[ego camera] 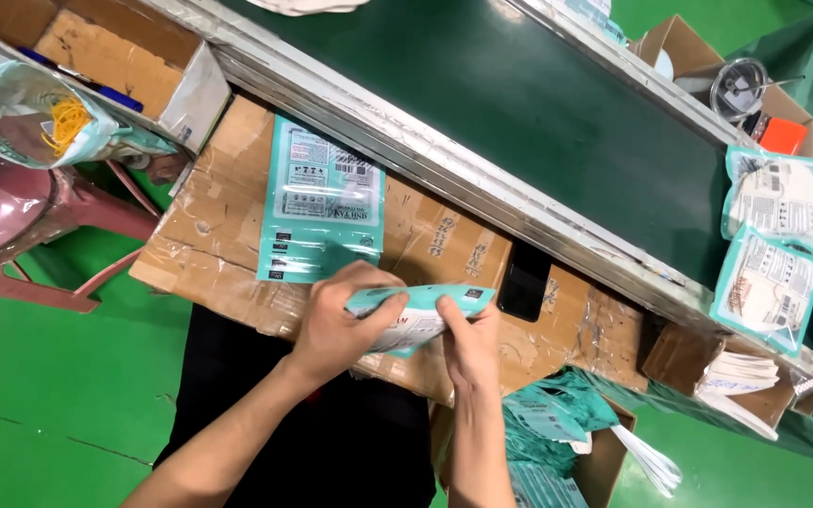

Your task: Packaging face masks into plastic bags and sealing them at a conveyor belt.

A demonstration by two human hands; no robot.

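My left hand (pixel 339 320) and my right hand (pixel 470 346) both grip one teal and white flat pouch (pixel 418 315), held just above the front edge of a taped cardboard work surface (pixel 209 235). The left hand covers the pouch's left end, while the right thumb and fingers pinch its right end. A stack of the same teal pouches (pixel 322 199) lies flat on the cardboard just beyond my left hand.
A dark green conveyor belt (pixel 538 94) with metal rails runs diagonally behind the cardboard. A black phone (pixel 524 280) lies by the rail. More pouches (pixel 773 245) sit at the right. A box of teal pouches (pixel 557 423) stands below; a pink stool (pixel 11 226) stands left.
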